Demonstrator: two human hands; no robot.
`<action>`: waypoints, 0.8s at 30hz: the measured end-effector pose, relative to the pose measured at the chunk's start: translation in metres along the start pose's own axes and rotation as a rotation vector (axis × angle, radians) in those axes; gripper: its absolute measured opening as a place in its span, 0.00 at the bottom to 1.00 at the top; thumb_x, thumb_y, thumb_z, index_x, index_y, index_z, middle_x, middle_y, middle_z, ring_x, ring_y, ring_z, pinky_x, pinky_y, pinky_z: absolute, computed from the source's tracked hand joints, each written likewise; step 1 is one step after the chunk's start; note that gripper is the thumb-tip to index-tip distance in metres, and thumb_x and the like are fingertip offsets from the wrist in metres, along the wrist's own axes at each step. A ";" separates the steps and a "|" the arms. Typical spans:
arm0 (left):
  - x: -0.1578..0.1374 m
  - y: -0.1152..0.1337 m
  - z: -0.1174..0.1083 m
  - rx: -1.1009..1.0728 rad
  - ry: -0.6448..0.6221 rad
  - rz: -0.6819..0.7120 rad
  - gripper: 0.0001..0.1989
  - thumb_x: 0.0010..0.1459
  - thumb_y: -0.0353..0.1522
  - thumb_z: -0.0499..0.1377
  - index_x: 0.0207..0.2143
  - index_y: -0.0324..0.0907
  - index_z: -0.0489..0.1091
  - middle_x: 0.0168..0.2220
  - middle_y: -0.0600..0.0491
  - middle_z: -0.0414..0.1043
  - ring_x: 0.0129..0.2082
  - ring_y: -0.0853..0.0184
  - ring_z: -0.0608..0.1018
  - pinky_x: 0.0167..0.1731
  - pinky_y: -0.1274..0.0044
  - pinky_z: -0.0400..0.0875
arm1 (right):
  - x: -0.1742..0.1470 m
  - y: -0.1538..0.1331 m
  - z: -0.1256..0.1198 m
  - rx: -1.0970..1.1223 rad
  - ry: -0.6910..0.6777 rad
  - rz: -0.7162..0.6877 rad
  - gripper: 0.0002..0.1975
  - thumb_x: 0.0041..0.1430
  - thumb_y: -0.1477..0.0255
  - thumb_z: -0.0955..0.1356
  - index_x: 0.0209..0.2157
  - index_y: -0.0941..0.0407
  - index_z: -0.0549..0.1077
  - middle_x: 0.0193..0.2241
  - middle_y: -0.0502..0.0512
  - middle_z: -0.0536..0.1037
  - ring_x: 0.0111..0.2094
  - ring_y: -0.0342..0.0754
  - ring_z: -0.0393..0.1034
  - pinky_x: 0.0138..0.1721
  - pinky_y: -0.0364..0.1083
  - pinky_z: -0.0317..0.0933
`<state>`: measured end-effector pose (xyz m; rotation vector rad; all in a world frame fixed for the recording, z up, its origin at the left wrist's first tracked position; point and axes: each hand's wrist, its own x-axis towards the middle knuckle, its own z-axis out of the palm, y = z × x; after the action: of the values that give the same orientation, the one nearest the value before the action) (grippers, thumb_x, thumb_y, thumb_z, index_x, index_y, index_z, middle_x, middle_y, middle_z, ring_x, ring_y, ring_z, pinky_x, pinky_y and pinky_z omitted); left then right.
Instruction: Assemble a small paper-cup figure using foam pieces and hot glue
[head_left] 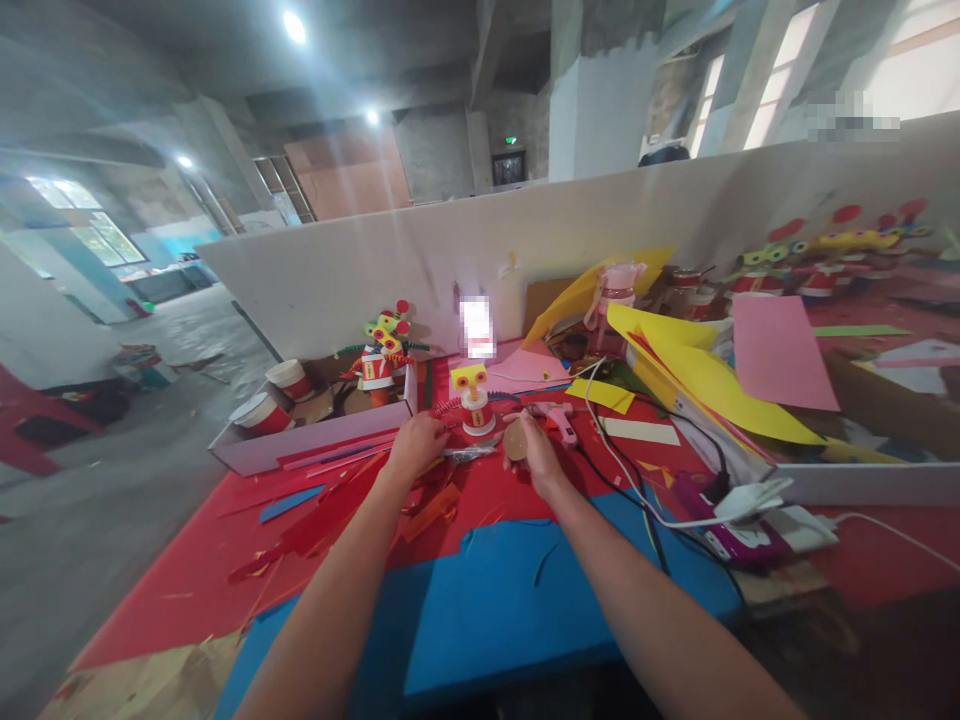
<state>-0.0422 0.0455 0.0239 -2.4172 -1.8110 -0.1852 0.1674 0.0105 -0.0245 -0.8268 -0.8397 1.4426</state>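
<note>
My left hand (415, 441) rests on the red table cover, fingers curled over the handles of a pair of scissors (469, 453) whose blades point right. My right hand (534, 452) holds a small round brown cardboard disc (514, 441) between thumb and fingers. Just behind both hands stands a small paper-cup figure (475, 402) with a yellow eye band and red body. A pink hot glue gun (555, 419) lies right of that figure, close to my right hand.
A cardboard box (300, 447) at the left holds red paper cups (292, 379) and another cup figure (380, 357). Yellow sheets (712, 380) and a pink sheet (778, 352) pile up at the right. A white power strip (757, 497) and cables lie at front right. A white partition (525, 240) backs the table.
</note>
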 end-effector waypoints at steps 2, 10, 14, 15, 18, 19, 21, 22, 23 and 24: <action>-0.001 0.000 0.000 -0.009 0.014 -0.025 0.10 0.55 0.30 0.53 0.27 0.41 0.74 0.32 0.48 0.73 0.34 0.64 0.75 0.35 0.75 0.63 | 0.000 0.000 0.000 0.006 -0.002 0.001 0.24 0.54 0.47 0.62 0.38 0.54 0.66 0.23 0.48 0.76 0.11 0.41 0.65 0.08 0.38 0.52; -0.004 -0.001 -0.007 -0.021 -0.038 -0.070 0.10 0.50 0.25 0.51 0.31 0.42 0.72 0.32 0.48 0.75 0.36 0.61 0.76 0.33 0.75 0.61 | 0.000 0.000 -0.001 -0.012 -0.001 -0.001 0.24 0.55 0.47 0.61 0.38 0.54 0.66 0.24 0.49 0.77 0.11 0.41 0.65 0.08 0.38 0.52; -0.008 0.002 -0.015 -0.039 -0.041 -0.118 0.11 0.51 0.26 0.53 0.37 0.43 0.69 0.34 0.49 0.76 0.38 0.60 0.76 0.36 0.74 0.60 | 0.000 -0.001 0.000 0.001 -0.009 -0.006 0.24 0.54 0.47 0.62 0.38 0.54 0.65 0.24 0.48 0.77 0.11 0.41 0.65 0.08 0.38 0.52; -0.010 0.002 -0.020 -0.038 -0.044 -0.127 0.11 0.52 0.27 0.54 0.38 0.43 0.68 0.34 0.49 0.76 0.38 0.59 0.76 0.37 0.73 0.60 | 0.000 -0.001 0.000 0.004 -0.010 -0.004 0.24 0.54 0.48 0.62 0.38 0.54 0.66 0.24 0.48 0.77 0.11 0.41 0.65 0.08 0.38 0.52; -0.019 0.006 -0.038 -0.042 0.041 -0.146 0.10 0.53 0.34 0.57 0.39 0.43 0.68 0.33 0.48 0.75 0.38 0.55 0.75 0.39 0.70 0.60 | -0.001 -0.003 -0.001 0.026 -0.006 0.001 0.24 0.54 0.47 0.62 0.38 0.54 0.66 0.24 0.48 0.77 0.11 0.41 0.65 0.09 0.38 0.52; -0.022 0.008 -0.043 -0.063 0.137 -0.156 0.10 0.53 0.37 0.58 0.37 0.43 0.69 0.34 0.47 0.75 0.38 0.55 0.75 0.39 0.69 0.61 | -0.001 -0.003 -0.001 0.037 -0.009 -0.002 0.24 0.54 0.47 0.62 0.38 0.54 0.66 0.24 0.49 0.77 0.11 0.41 0.65 0.09 0.38 0.51; -0.025 0.019 -0.047 -0.200 0.328 -0.182 0.08 0.54 0.37 0.57 0.35 0.43 0.69 0.34 0.48 0.74 0.38 0.58 0.74 0.38 0.72 0.61 | 0.000 -0.005 -0.001 0.059 -0.031 -0.016 0.25 0.55 0.47 0.61 0.39 0.55 0.67 0.25 0.50 0.78 0.11 0.41 0.65 0.09 0.38 0.50; -0.025 0.027 -0.045 -0.336 0.370 -0.190 0.07 0.54 0.37 0.57 0.32 0.43 0.69 0.31 0.50 0.73 0.34 0.62 0.74 0.35 0.74 0.62 | 0.000 -0.007 -0.001 0.063 -0.046 -0.024 0.26 0.56 0.46 0.60 0.40 0.55 0.67 0.26 0.51 0.78 0.11 0.41 0.65 0.09 0.38 0.50; -0.025 0.038 -0.039 -0.524 0.378 -0.173 0.07 0.55 0.37 0.57 0.30 0.43 0.69 0.28 0.52 0.72 0.30 0.66 0.73 0.31 0.77 0.62 | 0.000 -0.008 -0.001 0.060 -0.058 -0.033 0.26 0.56 0.46 0.60 0.41 0.55 0.68 0.27 0.52 0.79 0.12 0.41 0.66 0.10 0.38 0.51; -0.025 0.050 -0.030 -0.753 0.344 -0.133 0.09 0.55 0.38 0.57 0.28 0.42 0.68 0.25 0.54 0.71 0.26 0.68 0.71 0.28 0.79 0.62 | 0.000 -0.009 -0.002 0.051 -0.061 -0.046 0.26 0.56 0.47 0.60 0.41 0.55 0.68 0.29 0.53 0.79 0.14 0.42 0.68 0.11 0.39 0.53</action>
<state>-0.0022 0.0035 0.0484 -2.4279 -1.9576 -1.4234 0.1729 0.0106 -0.0178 -0.7234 -0.8594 1.4492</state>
